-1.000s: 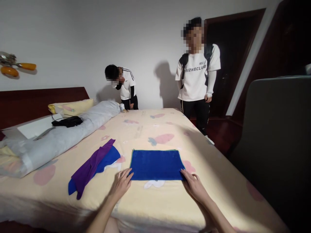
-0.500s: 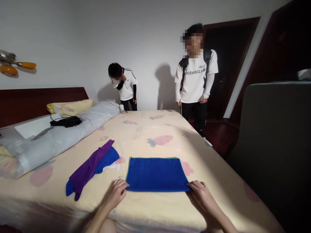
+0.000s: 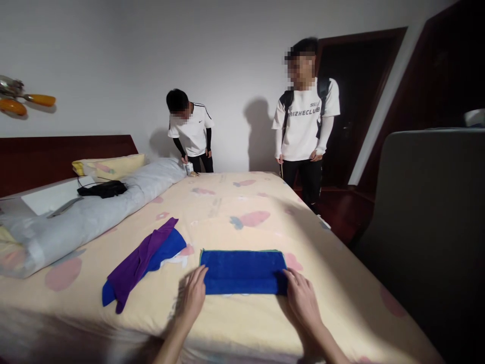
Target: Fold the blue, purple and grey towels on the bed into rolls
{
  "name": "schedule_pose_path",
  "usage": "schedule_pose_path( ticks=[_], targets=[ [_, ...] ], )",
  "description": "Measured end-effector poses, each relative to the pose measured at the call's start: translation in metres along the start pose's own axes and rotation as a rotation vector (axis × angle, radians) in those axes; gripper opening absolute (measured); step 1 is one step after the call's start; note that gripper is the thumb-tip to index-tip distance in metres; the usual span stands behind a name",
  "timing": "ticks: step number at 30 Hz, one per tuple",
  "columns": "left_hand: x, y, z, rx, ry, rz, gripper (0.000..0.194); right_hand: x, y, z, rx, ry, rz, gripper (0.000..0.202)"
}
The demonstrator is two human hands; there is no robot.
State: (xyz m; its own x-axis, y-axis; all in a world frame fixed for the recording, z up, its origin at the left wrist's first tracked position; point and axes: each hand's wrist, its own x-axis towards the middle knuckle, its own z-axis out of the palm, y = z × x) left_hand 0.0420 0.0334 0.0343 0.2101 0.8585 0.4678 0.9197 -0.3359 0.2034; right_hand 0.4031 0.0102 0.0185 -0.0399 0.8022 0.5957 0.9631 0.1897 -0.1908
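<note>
A blue cloth [image 3: 242, 265] with a green-trimmed far edge lies on the bed in front of me, with a fold line running across it. My left hand [image 3: 195, 290] pinches its left side between thumb and fingers. At the opposite side my right hand [image 3: 302, 293] grips the cloth the same way, fingers closed on the edge. Left of my hands, a crumpled purple cloth [image 3: 142, 263] lies partly over another blue cloth [image 3: 164, 250]; neither hand touches them.
The bed [image 3: 227, 199] has a yellow patterned sheet. A rolled grey quilt [image 3: 113, 202] lies along the left, with a black item [image 3: 102, 189] on it. Two people, one person [image 3: 191, 131] bending and another person [image 3: 303, 121] standing, are beyond the bed. A dark chair back [image 3: 428, 202] is at right.
Both hands have moved away from me and inward with the near edge of the blue cloth, folding it over so the cloth looks shallower. The bending person has lowered one arm.
</note>
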Motion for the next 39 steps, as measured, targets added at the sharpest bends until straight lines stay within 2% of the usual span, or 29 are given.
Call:
schedule_pose_path(
  ticks=[4,6,7,8,10,16,19,23,27,30,34,39],
  targets=[
    [0.0,0.062,0.014,-0.043,-0.165,0.306,0.061,-0.001,-0.063,0.014,0.177,-0.185,-0.276,0.053],
    [-0.001,0.08,0.023,-0.02,-0.256,0.33,0.065,-0.001,-0.079,0.022,0.223,-0.281,-0.325,0.056],
    [-0.002,0.082,0.025,-0.005,-0.288,0.315,0.066,-0.001,-0.08,0.025,0.23,-0.313,-0.321,0.056],
    [-0.003,0.078,0.027,0.007,-0.311,0.299,0.066,-0.002,-0.076,0.026,0.227,-0.339,-0.305,0.055],
    [-0.005,0.059,0.025,0.017,-0.329,0.277,0.063,-0.004,-0.056,0.025,0.2,-0.368,-0.257,0.053],
    [-0.012,-0.023,0.002,0.009,-0.325,0.293,0.06,-0.014,0.028,0.008,0.118,-0.335,-0.165,0.053],
    [-0.013,-0.044,-0.004,0.019,-0.268,0.314,0.057,-0.018,0.055,0.007,0.116,-0.292,-0.139,0.054],
    [-0.014,-0.051,-0.01,0.036,-0.16,0.316,0.054,-0.019,0.067,0.008,0.113,-0.225,-0.092,0.046],
    [-0.009,-0.049,-0.013,-0.062,-0.119,0.262,0.045,-0.008,0.063,0.002,0.189,-0.209,-0.022,0.037],
    [0.004,-0.049,-0.009,-0.175,-0.095,0.129,0.036,0.009,0.057,-0.001,0.264,-0.268,0.044,0.037],
    [0.034,-0.048,0.005,-0.237,-0.07,-0.122,0.037,0.035,0.05,0.006,0.152,-0.274,0.143,0.038],
    [0.055,-0.042,0.016,-0.139,-0.044,-0.217,0.033,0.051,0.043,0.02,-0.004,-0.217,0.231,0.038]
  ],
)
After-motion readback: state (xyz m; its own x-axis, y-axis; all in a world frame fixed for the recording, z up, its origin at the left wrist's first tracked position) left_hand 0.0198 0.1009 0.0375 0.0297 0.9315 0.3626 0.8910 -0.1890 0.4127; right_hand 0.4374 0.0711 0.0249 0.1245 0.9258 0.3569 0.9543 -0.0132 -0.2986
